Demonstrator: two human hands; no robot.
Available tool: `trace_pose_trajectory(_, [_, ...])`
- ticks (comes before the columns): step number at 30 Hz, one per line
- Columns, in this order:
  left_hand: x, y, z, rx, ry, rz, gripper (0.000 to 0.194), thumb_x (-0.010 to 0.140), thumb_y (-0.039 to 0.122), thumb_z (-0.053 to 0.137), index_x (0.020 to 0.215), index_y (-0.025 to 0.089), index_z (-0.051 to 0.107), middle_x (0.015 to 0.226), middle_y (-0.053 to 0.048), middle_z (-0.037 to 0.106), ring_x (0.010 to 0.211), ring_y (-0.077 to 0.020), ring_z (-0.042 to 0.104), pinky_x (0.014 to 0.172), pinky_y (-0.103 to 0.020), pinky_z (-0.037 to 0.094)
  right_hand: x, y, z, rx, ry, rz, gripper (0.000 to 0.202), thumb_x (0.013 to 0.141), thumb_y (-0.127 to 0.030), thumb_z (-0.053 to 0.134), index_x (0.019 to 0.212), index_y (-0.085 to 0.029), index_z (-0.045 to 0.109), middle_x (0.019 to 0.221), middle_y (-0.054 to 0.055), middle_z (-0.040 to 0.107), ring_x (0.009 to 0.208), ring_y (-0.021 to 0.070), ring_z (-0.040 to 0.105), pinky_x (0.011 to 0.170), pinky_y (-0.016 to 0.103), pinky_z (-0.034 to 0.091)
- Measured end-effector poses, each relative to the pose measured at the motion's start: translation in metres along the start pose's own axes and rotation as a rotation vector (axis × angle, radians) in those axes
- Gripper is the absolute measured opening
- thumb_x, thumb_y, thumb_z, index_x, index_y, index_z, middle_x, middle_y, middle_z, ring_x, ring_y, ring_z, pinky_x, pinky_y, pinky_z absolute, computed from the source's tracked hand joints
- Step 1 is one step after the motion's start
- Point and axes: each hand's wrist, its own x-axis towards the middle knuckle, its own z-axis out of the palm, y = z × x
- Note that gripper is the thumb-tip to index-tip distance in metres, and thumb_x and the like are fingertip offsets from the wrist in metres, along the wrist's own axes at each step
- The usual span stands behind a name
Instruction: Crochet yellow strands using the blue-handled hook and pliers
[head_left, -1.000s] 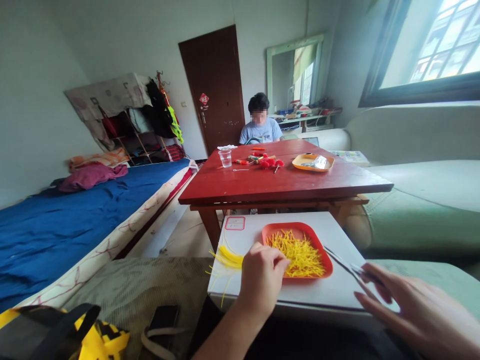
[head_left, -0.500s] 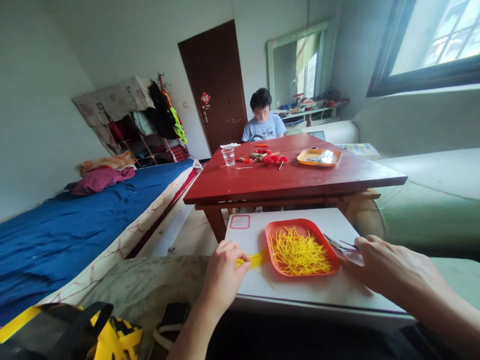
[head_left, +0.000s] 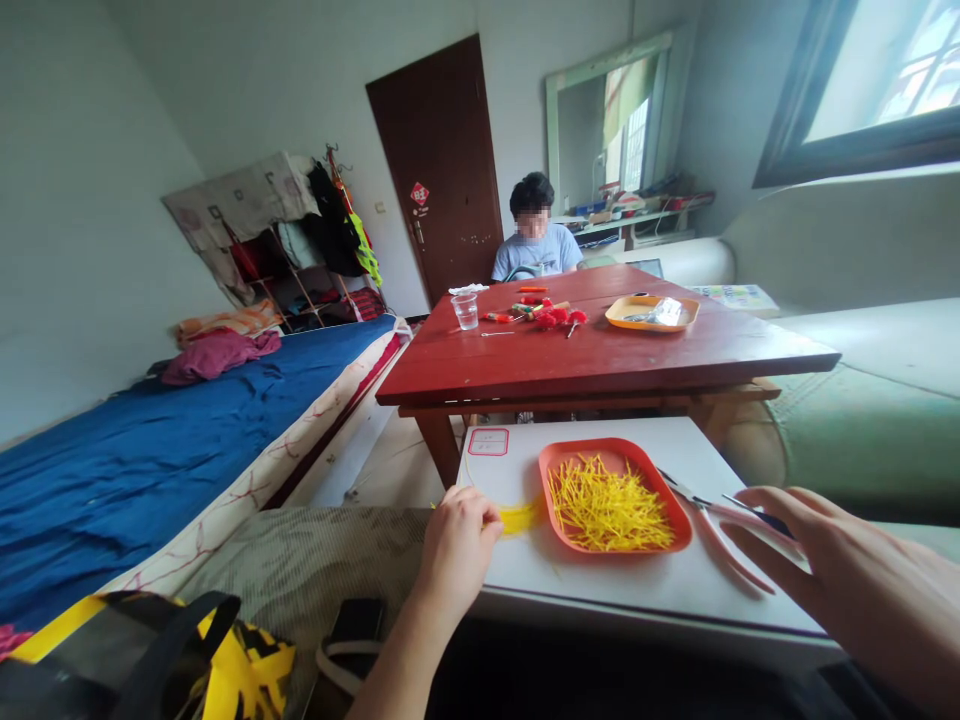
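Observation:
My left hand (head_left: 459, 535) is closed at the left edge of the white board (head_left: 600, 580), pinching the end of a flat bundle of yellow strands (head_left: 519, 519). The strands lie on the board and reach toward an orange-red tray (head_left: 553, 525) filled with short cut yellow pieces (head_left: 611, 505). Right of the tray, pliers with pink handles (head_left: 739, 562) lie on the board, jaws against the tray's rim. My right hand (head_left: 832, 550) is over their handles, its fingers around a thin pointed tool with a dark part (head_left: 772, 519); its exact kind is unclear.
Beyond the board stands a red table (head_left: 480, 375) with a clear plastic cup (head_left: 466, 312), red items (head_left: 553, 316) and a yellow tray (head_left: 611, 318). A person (head_left: 536, 250) sits behind it. A bed (head_left: 225, 410) is left; a yellow-black bag (head_left: 247, 670) and phone (head_left: 356, 620) are near me.
My right hand has moved right, away from the tray, and more of the pliers' pink handles shows. My left hand stays on the yellow strands. The view has shifted slightly.

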Motion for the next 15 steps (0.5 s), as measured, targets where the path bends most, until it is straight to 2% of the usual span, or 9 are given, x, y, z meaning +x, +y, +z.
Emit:
trace_pose_trajectory(3, [0.0017, -0.0005, -0.0027, -0.004, 0.023, -0.019, 0.018, 0.072, 0.004, 0.056, 0.061, 0.017, 0.061, 0.073, -0.005, 0.065, 0.078, -0.0216, 0.055, 0.069, -0.031, 0.042, -0.0008, 0.0025, 0.0017, -0.002, -0.181, 0.066, 0.061, 0.069, -0.061, 0.022, 0.099, -0.024, 0.06, 0.11, 0.009, 0.065, 0.088, 0.0301, 0.065, 0.067, 0.044, 0.05])
trace_pose_trajectory(10, [0.0034, 0.0045, -0.0057, -0.05, 0.046, -0.054, 0.016, 0.075, 0.006, 0.055, 0.067, 0.017, 0.063, 0.066, -0.002, 0.066, 0.063, -0.0178, 0.058, 0.059, -0.027, 0.041, -0.0042, -0.0037, 0.0011, 0.037, -0.204, 0.125, 0.057, 0.067, -0.064, 0.024, 0.097, -0.029, 0.058, 0.111, 0.007, 0.065, 0.09, 0.0312, 0.065, 0.071, 0.045, 0.049])
trace_pose_trajectory(15, [0.0088, 0.0029, 0.0025, -0.119, 0.051, -0.014, 0.019, 0.073, 0.005, 0.057, 0.073, 0.019, 0.07, 0.072, -0.003, 0.07, 0.066, -0.0174, 0.062, 0.062, -0.026, 0.045, -0.0048, -0.0036, 0.0024, 0.068, -0.232, 0.092, 0.056, 0.067, -0.061, 0.025, 0.099, -0.029, 0.057, 0.113, 0.006, 0.063, 0.089, 0.0305, 0.065, 0.074, 0.046, 0.049])
